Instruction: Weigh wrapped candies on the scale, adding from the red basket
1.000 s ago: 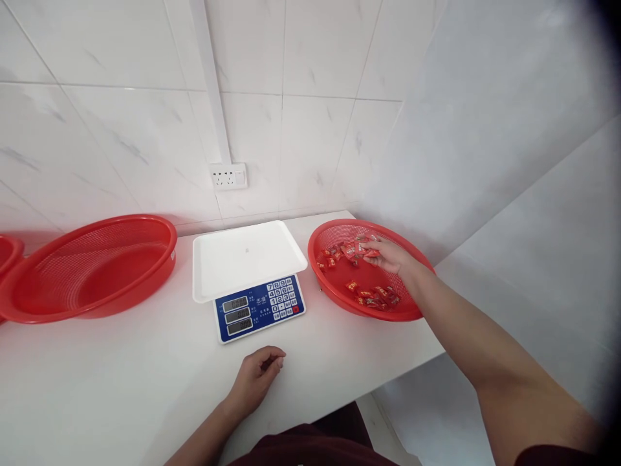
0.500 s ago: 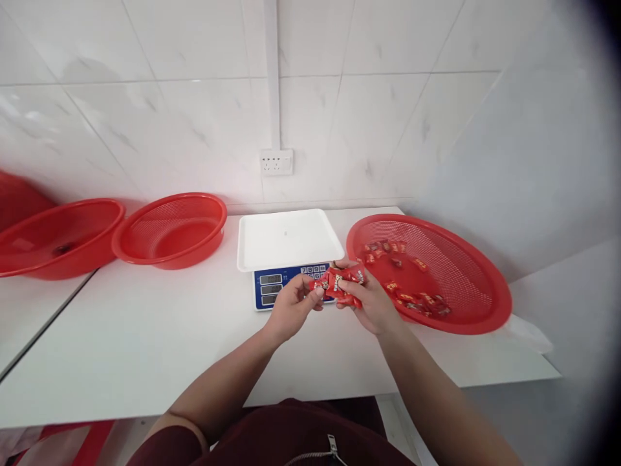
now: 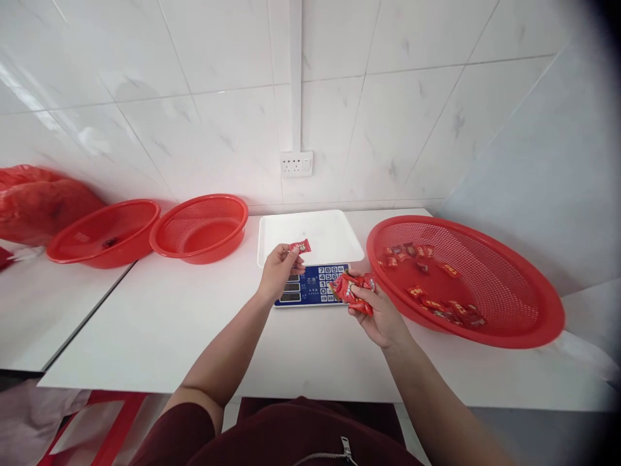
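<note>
Between the fingertips of my left hand (image 3: 279, 272) is one small red candy packet (image 3: 301, 246), over the front left part of the scale's white tray (image 3: 334, 234). My right hand (image 3: 378, 314) grips a bunch of red candy packets (image 3: 353, 291) just right of the blue scale keypad (image 3: 310, 285). The two hands are apart. Beside my right hand, a large red basket (image 3: 504, 278) holds several loose red packets (image 3: 449, 268) on its bottom and near side.
At the left stand a red perforated basket (image 3: 206, 223) and another red basin (image 3: 138, 226) with a dark item inside. A red plastic bag (image 3: 39, 200) lies beyond them. A wall socket (image 3: 297, 164) is behind the scale.
My left hand has moved away from my right one, leftward and up to the tray, with a single packet. The view has shifted left, and the bag shows more.
</note>
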Motion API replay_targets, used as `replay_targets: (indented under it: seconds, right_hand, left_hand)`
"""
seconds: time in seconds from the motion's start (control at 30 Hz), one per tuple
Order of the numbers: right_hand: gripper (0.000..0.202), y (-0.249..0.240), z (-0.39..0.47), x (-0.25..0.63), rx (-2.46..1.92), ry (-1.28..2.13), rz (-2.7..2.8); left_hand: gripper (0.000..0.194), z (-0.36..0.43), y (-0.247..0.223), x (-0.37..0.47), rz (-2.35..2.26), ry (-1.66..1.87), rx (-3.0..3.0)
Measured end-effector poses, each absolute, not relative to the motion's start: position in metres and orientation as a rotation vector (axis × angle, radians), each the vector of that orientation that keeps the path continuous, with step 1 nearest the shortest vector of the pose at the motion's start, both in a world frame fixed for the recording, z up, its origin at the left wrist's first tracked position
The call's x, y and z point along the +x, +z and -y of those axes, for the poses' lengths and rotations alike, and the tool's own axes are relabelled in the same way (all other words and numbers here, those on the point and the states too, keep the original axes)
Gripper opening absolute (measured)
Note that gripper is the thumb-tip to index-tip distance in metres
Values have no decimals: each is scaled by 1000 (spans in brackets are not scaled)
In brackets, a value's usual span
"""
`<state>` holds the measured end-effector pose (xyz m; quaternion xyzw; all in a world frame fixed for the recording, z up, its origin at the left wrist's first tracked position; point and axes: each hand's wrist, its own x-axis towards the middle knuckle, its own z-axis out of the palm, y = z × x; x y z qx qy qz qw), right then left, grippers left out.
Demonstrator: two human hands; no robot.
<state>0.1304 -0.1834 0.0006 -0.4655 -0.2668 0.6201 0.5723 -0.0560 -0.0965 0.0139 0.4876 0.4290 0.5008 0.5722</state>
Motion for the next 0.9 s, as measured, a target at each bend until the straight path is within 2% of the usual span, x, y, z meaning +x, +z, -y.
replay_targets:
  seconds: [0.13, 0.27, 0.4, 0.57, 0.7, 0.9]
  right_hand:
    - [31, 0, 189, 131, -1074, 1446, 632]
    - [31, -2, 188, 128, -1110, 1430, 705]
    - [26, -4, 183, 117, -1205, 1393, 1063]
    - [37, -4, 179, 103, -1329, 1219, 1390]
    - [47, -2, 176, 100, -1344, 1250, 1377]
    - [42, -1, 175, 105, -1278, 1335, 1322]
  left_hand:
    - [52, 90, 10, -55, -1109, 1113, 1287]
    - [46, 129, -1, -41, -945, 968, 1158]
    - [51, 163, -5, -31, -654, 744, 865]
    - [40, 165, -10, -32, -680, 750, 775]
    - [34, 159, -14, -36, -706, 771, 695]
    - [28, 153, -15, -43, -626, 715, 575]
